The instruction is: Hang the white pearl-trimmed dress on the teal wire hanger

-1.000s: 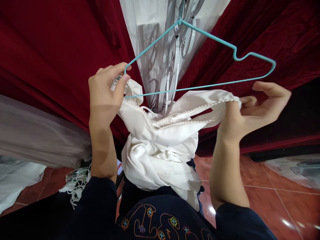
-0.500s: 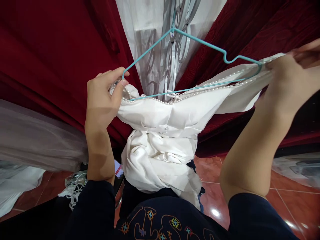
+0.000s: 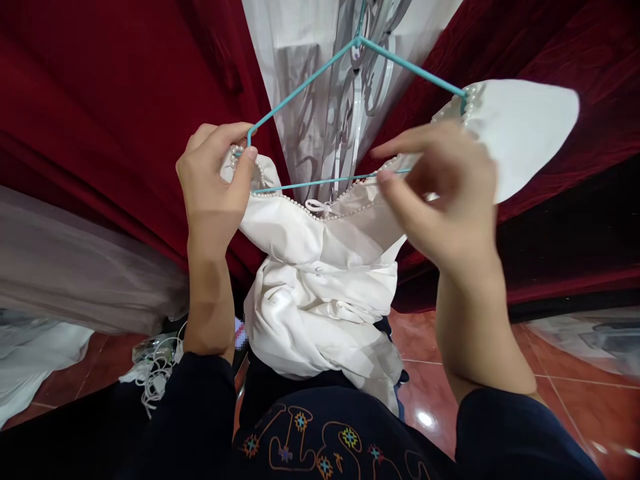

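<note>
My left hand [image 3: 215, 177] pinches the left corner of a light-blue wire hanger [image 3: 305, 85], with the pearl-edged left strap of a white dress [image 3: 293, 230] hooked over it there. The dress hangs below the hanger, its skirt bunched on my lap. My right hand [image 3: 445, 193] is in front of the hanger's lower bar and the right side of the neckline, thumb and forefinger apart. It is smeared by motion and hides part of the dress. On the hanger's right end sits the right sleeve [image 3: 530, 133], its pearl trim against the wire.
Dark red curtains [image 3: 125, 100] hang on both sides, with white drapery and a pale metal scrollwork stand [image 3: 355, 120] between them. White cords [image 3: 157, 380] lie in a tangle at the lower left. Red floor tiles [image 3: 425, 373] show at the right.
My right hand has let go of the right sleeve and moved left and inward. The sleeve now rests over the hanger's right end. My left hand keeps its pinch.
</note>
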Available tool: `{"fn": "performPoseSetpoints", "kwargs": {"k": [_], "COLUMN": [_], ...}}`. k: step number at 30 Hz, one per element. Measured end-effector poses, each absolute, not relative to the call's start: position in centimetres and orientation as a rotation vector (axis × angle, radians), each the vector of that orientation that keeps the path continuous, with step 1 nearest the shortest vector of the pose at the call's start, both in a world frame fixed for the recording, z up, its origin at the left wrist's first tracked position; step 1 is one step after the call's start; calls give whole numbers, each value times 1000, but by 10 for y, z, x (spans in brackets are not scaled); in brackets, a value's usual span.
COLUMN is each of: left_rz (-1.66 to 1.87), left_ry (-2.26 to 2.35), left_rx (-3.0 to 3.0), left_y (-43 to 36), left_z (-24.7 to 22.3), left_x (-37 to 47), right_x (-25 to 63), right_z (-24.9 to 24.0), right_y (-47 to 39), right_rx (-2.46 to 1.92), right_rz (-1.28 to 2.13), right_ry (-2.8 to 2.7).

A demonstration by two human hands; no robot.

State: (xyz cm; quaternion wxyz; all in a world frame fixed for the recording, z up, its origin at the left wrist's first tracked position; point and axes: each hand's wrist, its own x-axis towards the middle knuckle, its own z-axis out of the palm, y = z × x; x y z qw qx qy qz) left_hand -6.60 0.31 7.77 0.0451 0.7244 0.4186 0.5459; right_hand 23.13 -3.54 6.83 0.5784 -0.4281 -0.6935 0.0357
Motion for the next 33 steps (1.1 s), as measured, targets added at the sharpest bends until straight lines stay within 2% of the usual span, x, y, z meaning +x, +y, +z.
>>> {"fn": "performPoseSetpoints", "kwargs": {"k": [4, 13, 20, 23, 28, 33], "left_rz": [1909, 2361, 2356, 2431, 2367, 2463], "left_ry": [1359, 1514, 1387, 1313, 1374, 1485], "left_rx": [2167, 1905, 1688, 1634, 1535, 1328], "left_y": [-8, -2, 27, 41, 73, 68], "left_z": [63, 20, 14, 20, 28, 1], "left_x": [-63, -22, -30, -48, -90, -111], "right_x": [217, 192, 188, 189, 192, 191], "right_z": [36, -7, -15, -13, -6, -2], "right_y": [-38, -42, -39, -37, -36, -33], "right_rx": [-1033, -985, -972, -959, -964, -1001], "right_rz": [222, 132, 133, 124, 54, 61], "right_ry": [-1915, -1631, -1608, -1614, -1597, -1538]}}
